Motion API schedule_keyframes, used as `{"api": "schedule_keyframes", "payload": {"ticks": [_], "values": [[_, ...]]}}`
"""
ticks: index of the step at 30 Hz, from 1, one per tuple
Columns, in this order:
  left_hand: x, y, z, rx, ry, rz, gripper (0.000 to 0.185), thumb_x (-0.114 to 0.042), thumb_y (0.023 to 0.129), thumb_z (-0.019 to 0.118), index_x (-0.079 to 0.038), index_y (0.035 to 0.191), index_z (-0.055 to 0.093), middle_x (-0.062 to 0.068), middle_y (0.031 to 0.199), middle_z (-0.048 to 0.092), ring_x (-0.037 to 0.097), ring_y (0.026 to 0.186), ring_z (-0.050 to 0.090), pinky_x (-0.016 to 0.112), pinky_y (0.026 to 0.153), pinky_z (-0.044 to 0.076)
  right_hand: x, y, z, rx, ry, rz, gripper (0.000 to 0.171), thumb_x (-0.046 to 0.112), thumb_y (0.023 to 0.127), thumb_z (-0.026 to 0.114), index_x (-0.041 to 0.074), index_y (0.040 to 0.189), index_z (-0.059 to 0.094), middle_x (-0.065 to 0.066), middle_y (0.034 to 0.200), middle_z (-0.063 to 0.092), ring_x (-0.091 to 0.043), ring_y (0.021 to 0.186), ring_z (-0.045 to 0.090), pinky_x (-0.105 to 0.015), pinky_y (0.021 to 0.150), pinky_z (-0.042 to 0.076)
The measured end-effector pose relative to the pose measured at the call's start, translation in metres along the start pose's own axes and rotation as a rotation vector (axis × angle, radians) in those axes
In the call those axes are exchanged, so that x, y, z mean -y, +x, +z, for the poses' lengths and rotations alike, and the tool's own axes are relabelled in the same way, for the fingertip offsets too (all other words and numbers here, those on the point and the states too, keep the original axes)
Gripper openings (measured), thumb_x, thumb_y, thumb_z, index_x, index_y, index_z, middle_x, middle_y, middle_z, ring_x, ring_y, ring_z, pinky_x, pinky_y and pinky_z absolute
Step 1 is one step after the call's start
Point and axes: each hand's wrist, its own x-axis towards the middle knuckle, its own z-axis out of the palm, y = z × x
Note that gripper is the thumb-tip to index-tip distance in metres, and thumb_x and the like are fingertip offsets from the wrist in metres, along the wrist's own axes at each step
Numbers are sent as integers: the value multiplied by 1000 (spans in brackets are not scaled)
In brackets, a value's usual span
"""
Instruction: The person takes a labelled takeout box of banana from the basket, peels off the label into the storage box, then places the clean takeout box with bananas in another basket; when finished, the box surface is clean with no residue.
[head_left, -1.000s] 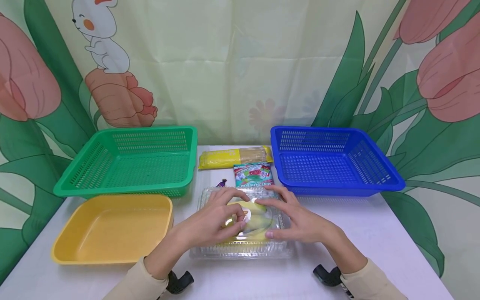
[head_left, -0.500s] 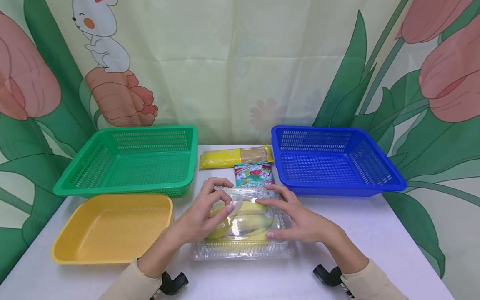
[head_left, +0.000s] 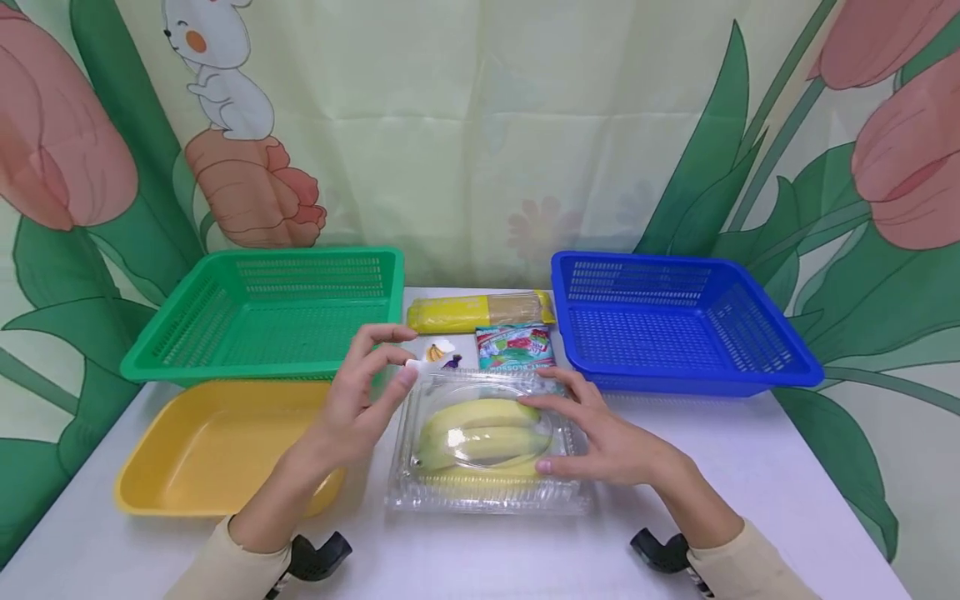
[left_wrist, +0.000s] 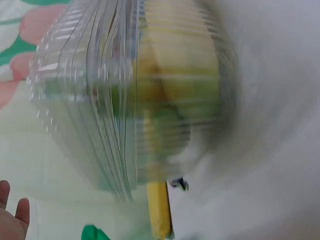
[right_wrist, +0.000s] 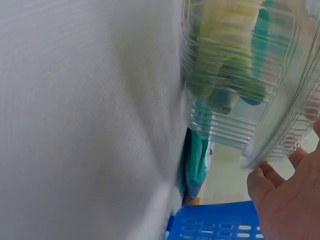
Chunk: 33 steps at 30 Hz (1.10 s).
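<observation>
My left hand [head_left: 348, 408], raised over the left side of the container, pinches a small white label [head_left: 440, 347] with a banana picture between thumb and fingertip. A clear plastic clamshell container [head_left: 405, 487] sits closed on the table, with bananas [head_left: 480, 437] visible through its lid. On the lid's right part rests my right hand [head_left: 611, 442], thumb near the front and fingers spread toward the back edge. The right wrist view has that hand [right_wrist: 287, 195] at the container's rim [right_wrist: 255, 162]. The left wrist view is blurred; part of the left hand [left_wrist: 12, 220] shows at its lower left.
Behind the container lie a colourful candy-like packet [head_left: 513, 347], a small dark purple item [head_left: 452, 362] and a yellow noodle-like pack [head_left: 450, 314]. A green basket [head_left: 273, 371] and an orange-yellow tray [head_left: 225, 510] stand left; a blue basket [head_left: 693, 383] stands right.
The white label has come off the lid with my left hand, which has moved left and up. My right hand has stayed on the lid.
</observation>
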Motion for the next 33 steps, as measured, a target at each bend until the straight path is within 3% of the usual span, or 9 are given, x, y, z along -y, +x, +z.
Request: {"api": "schedule_keyframes", "payload": {"ticks": [15, 21, 27, 33], "values": [[10, -26, -56, -74, 205, -68, 23, 13, 91, 66, -8, 96, 71, 10, 134, 55, 15, 132, 40, 19, 103, 36, 0, -1, -4, -4, -13, -18, 69, 49, 88, 78, 40, 150, 49, 5, 168, 12, -35, 150, 15, -76, 101, 37], [8, -39, -78, -95, 287, -84, 21, 13, 89, 68, -6, 96, 72, 11, 132, 55, 11, 132, 38, 18, 101, 33, 1, 1, -4, 2, -14, -11, 69, 50, 88, 78, 40, 150, 50, 4, 168, 13, -36, 151, 15, -76, 102, 37], [9, -52, -99, -102, 390, -147, 14, 9, 90, 70, -3, 97, 73, 13, 133, 54, 8, 132, 35, 12, 96, 33, 1, 0, -2, 7, -13, -6, 68, 50, 89, 77, 42, 150, 48, 3, 168, 13, -35, 150, 17, -75, 102, 38], [17, -67, -116, -122, 455, -156, 3, 2, 93, 71, 0, 93, 73, 15, 124, 56, 3, 126, 34, 16, 96, 27, 1, 0, 0, 7, -15, -20, 69, 50, 90, 76, 41, 152, 47, 2, 168, 13, -35, 151, 16, -74, 102, 38]]}}
